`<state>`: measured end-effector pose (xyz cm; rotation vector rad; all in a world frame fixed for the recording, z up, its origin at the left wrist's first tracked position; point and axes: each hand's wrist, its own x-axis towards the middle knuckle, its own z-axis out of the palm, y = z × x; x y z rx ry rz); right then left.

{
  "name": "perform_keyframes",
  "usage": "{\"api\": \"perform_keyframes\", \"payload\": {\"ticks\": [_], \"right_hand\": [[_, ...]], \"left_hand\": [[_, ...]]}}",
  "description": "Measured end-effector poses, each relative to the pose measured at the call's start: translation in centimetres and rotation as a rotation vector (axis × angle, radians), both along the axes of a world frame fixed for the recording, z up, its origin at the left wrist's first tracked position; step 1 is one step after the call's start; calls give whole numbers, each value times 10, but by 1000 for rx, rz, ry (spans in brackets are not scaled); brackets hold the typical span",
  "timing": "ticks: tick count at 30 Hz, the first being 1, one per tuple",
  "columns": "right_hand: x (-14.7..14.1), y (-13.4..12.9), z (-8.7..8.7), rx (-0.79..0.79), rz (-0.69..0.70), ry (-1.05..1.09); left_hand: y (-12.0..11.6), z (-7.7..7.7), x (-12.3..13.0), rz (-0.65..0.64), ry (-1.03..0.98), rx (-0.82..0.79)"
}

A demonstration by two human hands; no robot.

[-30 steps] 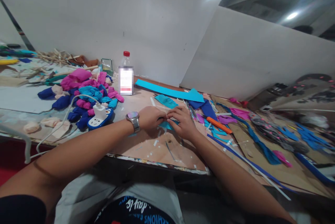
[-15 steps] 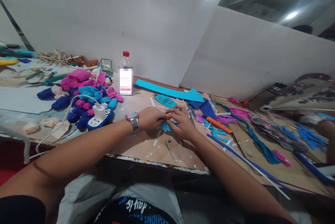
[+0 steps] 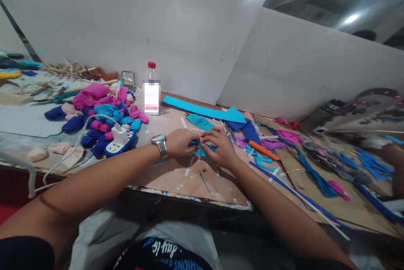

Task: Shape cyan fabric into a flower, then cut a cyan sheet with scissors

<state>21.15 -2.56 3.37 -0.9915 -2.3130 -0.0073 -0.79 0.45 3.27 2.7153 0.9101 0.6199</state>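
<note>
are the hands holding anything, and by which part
Left hand and right hand hold a small blue piece between them; its exact gripped part is hidden.

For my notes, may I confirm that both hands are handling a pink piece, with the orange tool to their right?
Not quite: the head view shows left hand and right hand handling a blue piece, with the orange tool to their right.

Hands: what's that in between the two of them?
In the head view, a small turquoise piece, paper or cloth, shows between the left hand and right hand.
</note>
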Motion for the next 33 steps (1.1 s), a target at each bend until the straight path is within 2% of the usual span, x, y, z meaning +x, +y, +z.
{"api": "perform_keyframes", "payload": {"ticks": [6, 11, 26, 33], "right_hand": [[-1, -1, 2, 2, 28, 2], [-2, -1, 3, 24, 58, 1], [-3, -2, 3, -13, 42, -52], [1, -1, 4, 49, -4, -76]], "left_hand": [[-1, 0, -1, 9, 21, 13], [-2, 1, -1, -33, -45, -27], [-1, 0, 1, -24, -15, -27], [1, -2, -1, -21, -57, -78]]}}
